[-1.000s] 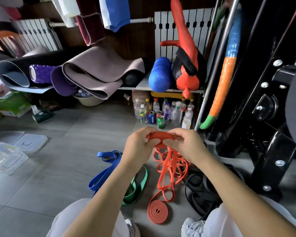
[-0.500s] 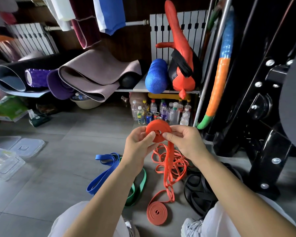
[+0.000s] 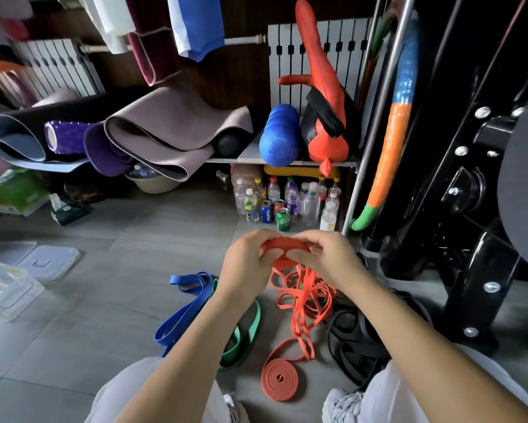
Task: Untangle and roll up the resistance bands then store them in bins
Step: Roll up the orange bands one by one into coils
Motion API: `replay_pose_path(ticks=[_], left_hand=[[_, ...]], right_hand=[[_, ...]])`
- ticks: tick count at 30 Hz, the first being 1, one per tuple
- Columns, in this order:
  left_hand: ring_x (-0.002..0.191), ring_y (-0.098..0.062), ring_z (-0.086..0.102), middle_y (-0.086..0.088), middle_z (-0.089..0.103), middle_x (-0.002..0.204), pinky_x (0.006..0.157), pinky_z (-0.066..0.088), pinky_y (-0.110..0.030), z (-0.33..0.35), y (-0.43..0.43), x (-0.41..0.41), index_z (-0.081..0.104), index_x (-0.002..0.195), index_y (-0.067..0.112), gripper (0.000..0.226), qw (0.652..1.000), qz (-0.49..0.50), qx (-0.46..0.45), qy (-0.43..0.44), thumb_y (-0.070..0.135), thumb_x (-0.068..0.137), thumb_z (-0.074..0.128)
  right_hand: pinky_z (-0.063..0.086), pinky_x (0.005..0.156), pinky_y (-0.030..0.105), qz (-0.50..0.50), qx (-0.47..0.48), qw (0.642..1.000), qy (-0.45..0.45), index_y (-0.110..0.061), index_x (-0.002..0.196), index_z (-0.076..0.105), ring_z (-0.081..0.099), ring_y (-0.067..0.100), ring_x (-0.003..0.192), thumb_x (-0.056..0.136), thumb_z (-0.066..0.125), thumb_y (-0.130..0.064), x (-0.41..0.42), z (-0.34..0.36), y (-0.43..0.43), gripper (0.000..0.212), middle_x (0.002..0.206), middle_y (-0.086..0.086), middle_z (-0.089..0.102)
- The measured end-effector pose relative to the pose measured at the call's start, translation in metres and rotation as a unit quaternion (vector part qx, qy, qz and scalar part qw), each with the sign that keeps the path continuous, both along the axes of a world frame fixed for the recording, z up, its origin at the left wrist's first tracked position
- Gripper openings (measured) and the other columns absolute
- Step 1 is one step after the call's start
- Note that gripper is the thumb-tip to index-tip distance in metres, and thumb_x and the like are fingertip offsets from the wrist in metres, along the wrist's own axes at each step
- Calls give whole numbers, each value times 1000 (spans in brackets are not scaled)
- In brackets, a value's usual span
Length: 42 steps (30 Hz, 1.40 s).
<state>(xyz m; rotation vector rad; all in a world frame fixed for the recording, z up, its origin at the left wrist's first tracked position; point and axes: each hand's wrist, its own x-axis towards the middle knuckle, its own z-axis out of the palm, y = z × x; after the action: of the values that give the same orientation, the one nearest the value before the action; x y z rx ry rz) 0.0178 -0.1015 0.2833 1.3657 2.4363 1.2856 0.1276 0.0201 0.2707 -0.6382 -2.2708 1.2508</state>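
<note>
L hand (image 3: 247, 257) and R hand (image 3: 326, 257) meet at frame centre, both with fingers curled round a part-wound orange roll (image 3: 284, 245). It's pinched from 2 sides, prob. so the turns can't spring open while it's wound. The roll is held up off the floor, likely so the loose tail (image 3: 302, 300) hangs free toward 6 o'clock and feeds in w/o twisting. The tail drops into a tangled orange heap on the tiles just below the hands.

At 6 o'clock of that heap a tight coil (image 3: 279, 378) lies flat between the knees, within reach, not binned yet. Can't tell if it's a separate band or joined to the heap.

Blue band (image 3: 183, 312) and green band (image 3: 244, 337) lie loose at 7 to 8 o'clock of the hands, crossing under the L forearm. Black bands (image 3: 354, 337) are piled at 4 to 5 o'clock by the R knee.

Clear bins (image 3: 9, 288) sit well apart at 9 o'clock, lids (image 3: 49, 261) off beside them, so ready to load.

Judgement: rolling is mid-way on this band, and other colours + storing are left
</note>
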Motion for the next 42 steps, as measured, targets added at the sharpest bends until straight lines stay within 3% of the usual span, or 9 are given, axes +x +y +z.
replay_pose_path(ticks=[3,6,13,17,21,23,29,37,42], left_hand=[[82,-5,58,16,63,84,75,44,-8,3,0,-1,66,95,25,22,994,3,68,-84,7,83,66],[87,-20,65,2,67,87,79,54,-34,6,-2,-5,62,89,31,31,964,2,150,-218,1,84,64],[86,-16,68,-9,69,96,69,54,-26,8,-6,-3,61,104,10,16,863,-9,237,-445,4,90,58],[88,-22,70,-16,68,102,67,56,-23,8,-4,2,58,101,5,10,810,-46,204,-548,3,92,52],[104,-20,58,0,59,111,83,48,-22,5,-2,-3,55,117,16,32,991,11,20,-135,7,87,63],[105,-16,54,3,58,117,87,40,-24,2,-4,-3,56,126,20,39,999,-11,-31,40,16,88,62],[82,-10,53,2,66,103,69,36,-18,0,-3,-2,67,108,21,20,990,-37,-92,97,23,92,54],[82,-16,62,0,68,94,69,48,-15,6,0,0,68,105,14,18,997,8,7,-72,16,90,60],[87,-11,55,9,63,100,76,41,-19,4,-7,1,61,116,22,27,995,-52,-80,3,21,88,62]], right_hand=[[54,82,30,2,-52,998,27,-36,87,69,68,7,84,75,78,-20,-1,1,4,21,85,-14,72],[54,85,33,-11,-100,993,59,-37,80,68,69,11,87,74,79,-17,-2,3,5,23,85,-11,73],[50,63,11,-15,-174,979,108,-34,78,70,69,1,74,77,75,-17,-3,6,-6,17,76,-15,73],[56,64,18,-33,-166,978,121,-33,80,70,70,11,76,77,75,-18,-1,8,-3,16,79,-9,74],[56,72,26,-22,-71,997,27,-30,86,72,70,12,74,74,79,-14,-1,0,-2,22,73,-11,72],[51,66,15,-5,-31,999,-14,-28,80,73,67,5,66,75,78,-14,-1,-6,-4,16,69,-13,71],[42,64,2,1,35,999,-28,-21,90,76,59,-16,67,75,77,-12,1,-11,-4,18,75,-13,71],[57,81,32,9,-129,991,43,-31,84,69,71,14,82,72,78,-10,-2,-5,3,26,82,-10,73],[58,75,36,22,-58,998,-13,-21,89,74,71,15,75,74,79,-19,0,-9,-1,16,82,-1,75]])
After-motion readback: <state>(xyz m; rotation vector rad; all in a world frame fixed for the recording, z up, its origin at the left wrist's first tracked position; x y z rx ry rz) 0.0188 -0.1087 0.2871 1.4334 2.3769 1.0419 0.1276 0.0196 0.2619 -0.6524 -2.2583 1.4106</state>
